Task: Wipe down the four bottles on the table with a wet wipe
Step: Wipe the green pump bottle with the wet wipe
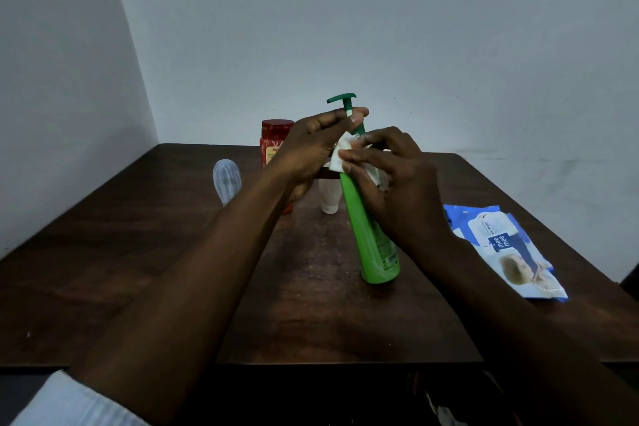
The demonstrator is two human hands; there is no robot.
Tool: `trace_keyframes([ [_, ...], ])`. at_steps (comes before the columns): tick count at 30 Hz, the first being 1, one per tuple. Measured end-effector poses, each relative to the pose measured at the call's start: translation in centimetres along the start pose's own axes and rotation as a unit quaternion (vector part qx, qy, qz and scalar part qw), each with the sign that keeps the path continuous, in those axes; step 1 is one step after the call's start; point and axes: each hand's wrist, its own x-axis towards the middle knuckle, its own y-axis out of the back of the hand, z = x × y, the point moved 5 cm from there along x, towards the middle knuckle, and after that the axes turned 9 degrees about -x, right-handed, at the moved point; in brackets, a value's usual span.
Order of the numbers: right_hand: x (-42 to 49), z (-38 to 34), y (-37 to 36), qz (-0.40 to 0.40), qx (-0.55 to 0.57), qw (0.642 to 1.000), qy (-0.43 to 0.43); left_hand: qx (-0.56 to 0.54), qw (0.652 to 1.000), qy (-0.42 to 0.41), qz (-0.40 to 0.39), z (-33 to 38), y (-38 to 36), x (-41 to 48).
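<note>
The green bottle (371, 235) stands tilted on the desk (138, 252). The left hand (311, 152) pinches its thin pump neck; the right hand (397, 190) presses the soft wet wipe (337, 162) on it. It looks smooth and slippery, so hold the neck tight.

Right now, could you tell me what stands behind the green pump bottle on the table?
Behind the green pump bottle stand a red jar and a small white bottle, both partly covered by the left hand. A clear bottle stands farther left.
</note>
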Motion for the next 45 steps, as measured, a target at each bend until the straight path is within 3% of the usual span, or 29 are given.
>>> trace_keyframes([
  [26,-9.7,0.0,1.2,-0.127,-0.001,0.992,0.004,0.044,0.997,0.048,0.052,-1.2,1.8,1.3],
  [45,-11.7,0.3,1.9,-0.154,0.001,0.988,-0.011,0.072,0.995,0.045,0.06,-1.5,1.8,1.8],
])
